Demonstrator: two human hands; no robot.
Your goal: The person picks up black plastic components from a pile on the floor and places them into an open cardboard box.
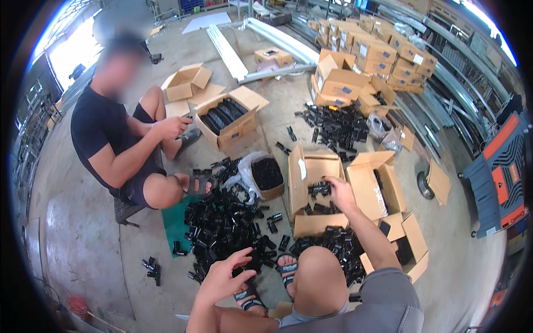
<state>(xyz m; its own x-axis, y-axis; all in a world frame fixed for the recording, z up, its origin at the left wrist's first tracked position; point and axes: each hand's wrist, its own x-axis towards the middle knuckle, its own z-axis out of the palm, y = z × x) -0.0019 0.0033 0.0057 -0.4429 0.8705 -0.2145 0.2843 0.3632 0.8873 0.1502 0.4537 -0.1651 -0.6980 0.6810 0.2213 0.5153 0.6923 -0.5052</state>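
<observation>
My right hand point(341, 193) reaches over an opened cardboard box point(300, 194), its bent fingers closed around a black fitting point(318, 189). More black fittings point(325, 209) lie in the bottom of that box. My left hand point(226, 276) is in the air above my left foot, thumb and fingers apart, holding nothing. Beyond it spreads a large heap of loose black fittings point(219, 225), partly on a green sheet point(171, 226). A second pile of fittings point(336, 247) lies between my right knee and the box.
A co-worker point(114, 133) sits at the left, hands together near a box of black parts point(227, 133). A bag-lined box point(266, 176) stands by the heap. Another open box point(377, 183) adjoins mine. Stacked cartons point(366, 53), metal profiles point(449, 89) and an orange-grey cabinet point(502, 172) flank the right.
</observation>
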